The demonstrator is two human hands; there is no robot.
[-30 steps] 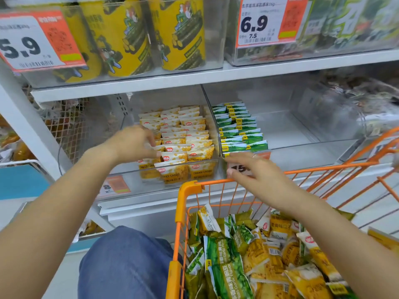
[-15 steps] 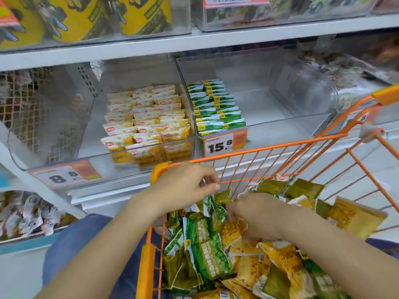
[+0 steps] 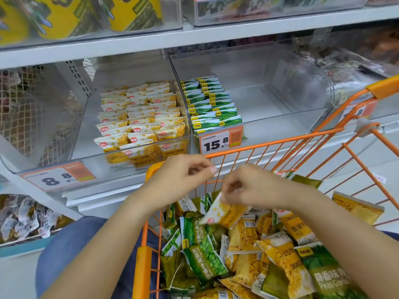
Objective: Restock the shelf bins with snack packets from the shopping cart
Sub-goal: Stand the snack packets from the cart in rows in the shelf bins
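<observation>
Snack packets (image 3: 248,251) in yellow and green lie heaped in the orange shopping cart (image 3: 269,145), filling the lower middle and right of the head view. Just above the heap, the right hand (image 3: 257,186) pinches the top edge of one yellow and white packet (image 3: 224,212) between thumb and fingers (image 3: 226,192), so that the packet hangs tilted with its lower end touching the pile. At about 9 o'clock from it, the left hand (image 3: 181,175) hovers near the cart's front rim; its fingers are loosely curled, thumb and forefinger tips close together, and nothing can be seen held between them. Beyond the cart, at 12 o'clock, two clear shelf bins stand side by side. The left bin (image 3: 90,160) holds three upright rows of yellow packets (image 3: 140,119) marked crab roe flavoured, and carries a price tag reading 8.8 (image 3: 58,178) on its front. The right bin (image 3: 280,126) holds two rows of green packets (image 3: 209,104) along its left wall only, with a tag reading 15.8 (image 3: 220,141) on its front left corner. Large yellow bags (image 3: 129,11) sit on the shelf above, at 11 o'clock. A blue-clad knee (image 3: 71,244) shows at 7 o'clock, just beside the cart.
</observation>
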